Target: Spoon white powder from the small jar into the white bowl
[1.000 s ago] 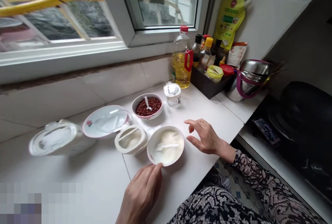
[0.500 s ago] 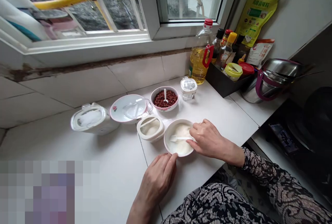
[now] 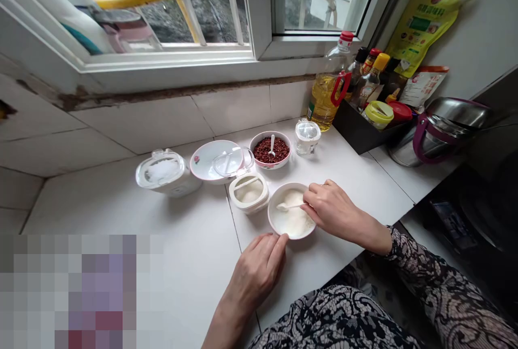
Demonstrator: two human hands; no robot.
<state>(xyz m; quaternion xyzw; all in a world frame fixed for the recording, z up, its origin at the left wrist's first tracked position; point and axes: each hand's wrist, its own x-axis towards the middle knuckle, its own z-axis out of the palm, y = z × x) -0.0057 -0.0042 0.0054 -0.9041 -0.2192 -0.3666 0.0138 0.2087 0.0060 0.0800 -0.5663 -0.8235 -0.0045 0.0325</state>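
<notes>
My right hand (image 3: 334,209) pinches the handle of a small white spoon (image 3: 289,206), its head in the white powdery stuff inside a white bowl (image 3: 272,224). At the bowl's near rim, the fingertips and thumb of my left hand (image 3: 259,265) hold the edge, the rest of that hand lying over the counter. Just left of the bowl stands an uncovered white container (image 3: 263,204) with a bar across its mouth and pale granules inside. Behind them, a bowl (image 3: 270,165) of small dark red grains has another white spoon (image 3: 272,144) in it.
A plate (image 3: 202,161) has a clear lid on it; a lidded white container (image 3: 180,182) stands to its left. Further back are a small clear jar (image 3: 307,138), an oil bottle (image 3: 326,93), a black box (image 3: 356,133) of seasonings and a steel pot (image 3: 407,146). The counter edge runs along the right.
The whole view has shifted, so everything appears further right. Within the bowl, the spoon's head has moved slightly toward the far side. My left hand keeps to the rim.
</notes>
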